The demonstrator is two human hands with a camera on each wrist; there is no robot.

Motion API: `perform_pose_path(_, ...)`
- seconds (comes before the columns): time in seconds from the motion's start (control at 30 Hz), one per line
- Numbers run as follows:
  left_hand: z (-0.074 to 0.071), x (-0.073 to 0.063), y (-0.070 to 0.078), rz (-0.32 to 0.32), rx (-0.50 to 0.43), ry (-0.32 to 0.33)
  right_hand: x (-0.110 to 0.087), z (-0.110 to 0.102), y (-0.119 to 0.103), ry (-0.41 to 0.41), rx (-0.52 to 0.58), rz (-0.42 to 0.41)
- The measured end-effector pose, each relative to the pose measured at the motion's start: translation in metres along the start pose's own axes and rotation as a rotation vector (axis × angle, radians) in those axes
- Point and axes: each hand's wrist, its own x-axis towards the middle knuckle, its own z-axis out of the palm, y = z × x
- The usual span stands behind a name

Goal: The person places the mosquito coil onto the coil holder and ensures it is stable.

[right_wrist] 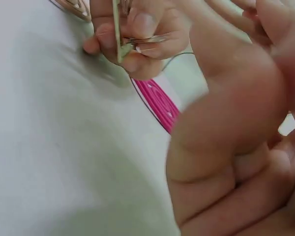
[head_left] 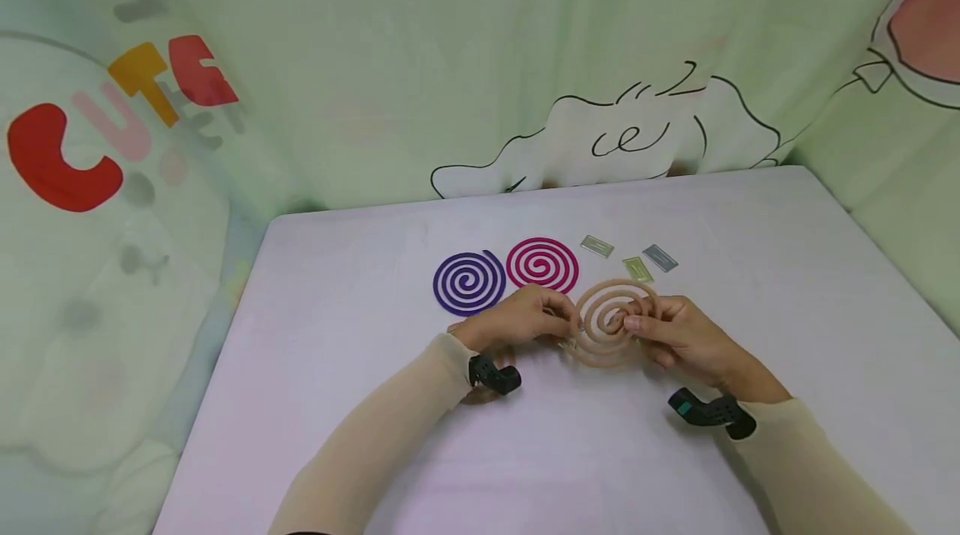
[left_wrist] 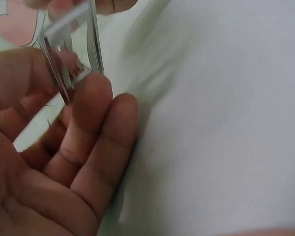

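Note:
A tan mosquito coil (head_left: 604,352) is raised off the table between my hands. My right hand (head_left: 690,343) pinches it near its middle and right side. My left hand (head_left: 525,320) is at the coil's left edge and pinches a small metal coil stand (left_wrist: 92,42) between thumb and fingers. In the right wrist view the stand (right_wrist: 117,34) is seen edge-on, with a thin prong sticking out sideways. Whether the prong touches the coil cannot be told. A second tan coil (head_left: 480,396) lies mostly hidden beneath my left wrist.
Behind my left hand lie a purple coil (head_left: 469,283) and a magenta coil (head_left: 542,265), side by side. Flat metal stands, one silver (head_left: 597,246), one gold (head_left: 637,269) and one grey (head_left: 661,257), lie to their right. A printed curtain (head_left: 420,60) hangs behind the white table (head_left: 337,285).

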Motion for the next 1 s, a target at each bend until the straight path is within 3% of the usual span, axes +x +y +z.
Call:
perform_pose_path(0.1, -0.0026, -0.0003, -0.0020, -0.045, -0.064, 0.039, -0.0014, -0.0030, -0.0021, 0.010, 0.013, -0.020)
perform_pose_path(0.23, -0.0038, 0.0000, -0.0032, -0.082, -0.099, 0.032, -0.0018, -0.0065, -0.0010, -0.028, 0.049, -0.054)
perform_pose_path(0.33, -0.0039, -0.0008, -0.0025, -0.109, -0.121, 0.015, -0.0005, -0.0085, 0.0024, -0.131, 0.147, -0.119)
perform_pose_path(0.5, -0.0044, -0.0015, -0.0026, -0.124, -0.152, 0.003, 0.0017, -0.0103, 0.0071, -0.331, 0.447, -0.189)
perform_pose_path(0.57, -0.0046, -0.0012, -0.0036, -0.114, -0.155, -0.001, 0.0019, -0.0093, 0.0069, -0.320, 0.437, -0.195)
perform_pose_path(0.7, -0.0049, -0.0004, -0.0055, -0.097, -0.163, -0.009, 0.0017, -0.0053, 0.0044, -0.196, 0.289, -0.169)
perform_pose_path(0.8, -0.0051, -0.0004, -0.0062, -0.092, -0.163, -0.013, 0.0015, -0.0031, 0.0033, -0.141, 0.266, -0.140)
perform_pose_path(0.87, -0.0052, -0.0006, -0.0067, -0.094, -0.166, -0.015, 0.0014, -0.0027, 0.0030, -0.157, 0.290, -0.140)
perform_pose_path(1.0, -0.0058, -0.0015, -0.0070, -0.101, -0.171, -0.016, 0.0009, -0.0048, 0.0038, -0.292, 0.424, -0.163)
